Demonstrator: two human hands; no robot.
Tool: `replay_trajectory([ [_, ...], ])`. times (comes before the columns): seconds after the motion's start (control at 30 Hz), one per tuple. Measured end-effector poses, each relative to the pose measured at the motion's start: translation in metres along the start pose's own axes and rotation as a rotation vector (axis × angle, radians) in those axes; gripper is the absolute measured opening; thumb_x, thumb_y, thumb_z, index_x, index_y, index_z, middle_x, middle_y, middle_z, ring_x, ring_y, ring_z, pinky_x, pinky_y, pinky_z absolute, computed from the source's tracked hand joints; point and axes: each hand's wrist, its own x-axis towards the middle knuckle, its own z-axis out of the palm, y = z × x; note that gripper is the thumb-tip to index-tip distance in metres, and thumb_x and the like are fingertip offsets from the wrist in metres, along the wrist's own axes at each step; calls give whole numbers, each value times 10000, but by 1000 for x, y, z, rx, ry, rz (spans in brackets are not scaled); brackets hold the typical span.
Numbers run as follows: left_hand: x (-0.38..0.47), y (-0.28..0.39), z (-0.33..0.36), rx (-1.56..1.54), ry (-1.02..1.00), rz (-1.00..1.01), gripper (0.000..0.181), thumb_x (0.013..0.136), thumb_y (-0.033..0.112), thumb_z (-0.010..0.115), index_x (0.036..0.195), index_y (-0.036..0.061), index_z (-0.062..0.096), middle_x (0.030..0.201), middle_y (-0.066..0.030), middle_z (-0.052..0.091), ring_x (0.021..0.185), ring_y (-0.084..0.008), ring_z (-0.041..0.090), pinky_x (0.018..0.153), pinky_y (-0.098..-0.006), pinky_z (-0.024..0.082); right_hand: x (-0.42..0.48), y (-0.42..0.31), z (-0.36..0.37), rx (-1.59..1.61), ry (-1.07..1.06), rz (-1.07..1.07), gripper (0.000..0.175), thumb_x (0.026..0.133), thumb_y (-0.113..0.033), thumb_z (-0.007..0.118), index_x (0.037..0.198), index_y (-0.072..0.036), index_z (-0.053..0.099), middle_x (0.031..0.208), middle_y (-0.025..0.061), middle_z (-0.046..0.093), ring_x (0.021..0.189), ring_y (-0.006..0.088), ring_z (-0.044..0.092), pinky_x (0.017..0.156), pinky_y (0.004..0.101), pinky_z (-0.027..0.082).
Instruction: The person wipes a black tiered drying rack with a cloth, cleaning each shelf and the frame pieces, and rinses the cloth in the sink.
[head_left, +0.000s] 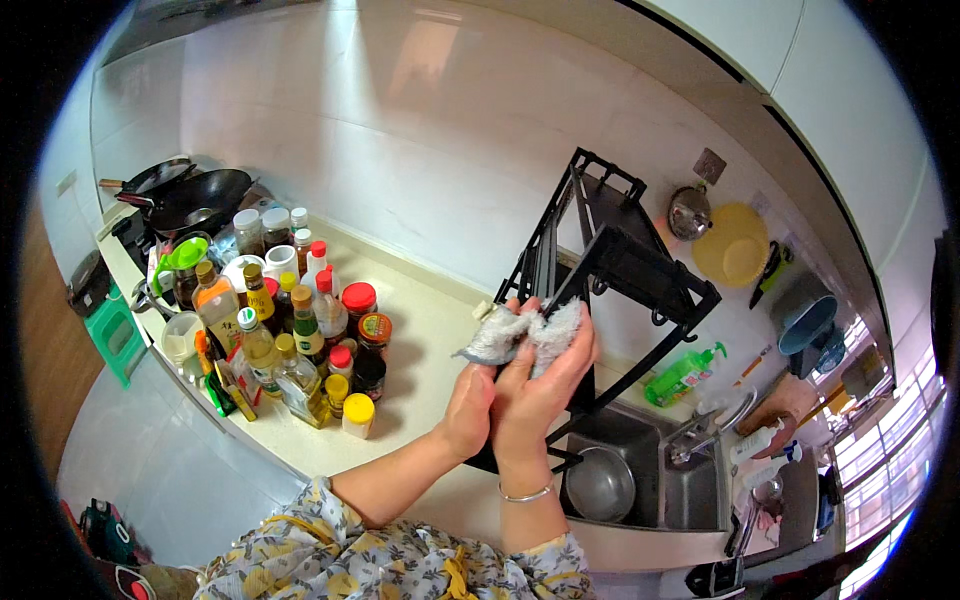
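Observation:
A bunched grey-white cleaning cloth (556, 337) is gripped between both hands, in front of a black metal rack. My left hand (471, 409) holds the cloth's left part, with its thumb side against the other hand. Around the right part of the cloth curl the fingers of my right hand (536, 397); a silver bangle circles that wrist. The black metal shelf rack (622, 255) stands tilted in view just beyond the hands, with hooks along its side. Whether the cloth touches the rack cannot be told.
Several sauce and oil bottles (300, 382) and jars crowd the counter (427, 330) at the left. Woks (202, 199) sit on the stove behind them. At the right, a steel bowl (600, 484) lies in the sink (690, 495), near a green soap bottle (679, 379) and a tap (682, 450).

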Motion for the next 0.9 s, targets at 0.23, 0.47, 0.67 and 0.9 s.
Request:
replay_trajectory([
  [0.23,-9,-1,-2,-51,61,9,977,936,674,383,1526,-53,105,1583,-163,211,1462,-245,215,1188,-372,154,7,-6,4,141,-33,208,612,817,-39,649,1365,21,383,1120,210,602,1028,310,625,941,399,466],
  [0.47,-10,-7,16,-84,41,-9,976,936,649,425,1524,-61,103,1563,-157,226,1449,-247,236,1178,-352,170,19,-2,-12,-46,-12,215,563,764,-69,676,1273,-10,443,1157,208,627,1019,361,636,909,428,485],
  [0.67,-18,-31,22,-32,-71,-27,768,992,402,437,1521,-65,135,1556,-153,253,1439,-239,258,1171,-343,182,26,21,-39,8,-23,204,553,744,-29,655,1248,-4,430,1200,204,648,1005,346,665,906,416,507],
  [0.9,-11,-37,19,166,-47,-76,579,1042,275,386,1503,-45,245,1485,-158,397,1385,-223,366,1154,-352,246,43,47,-84,146,-20,218,583,681,56,573,1246,26,431,1188,147,639,1010,222,630,940,340,488],
])
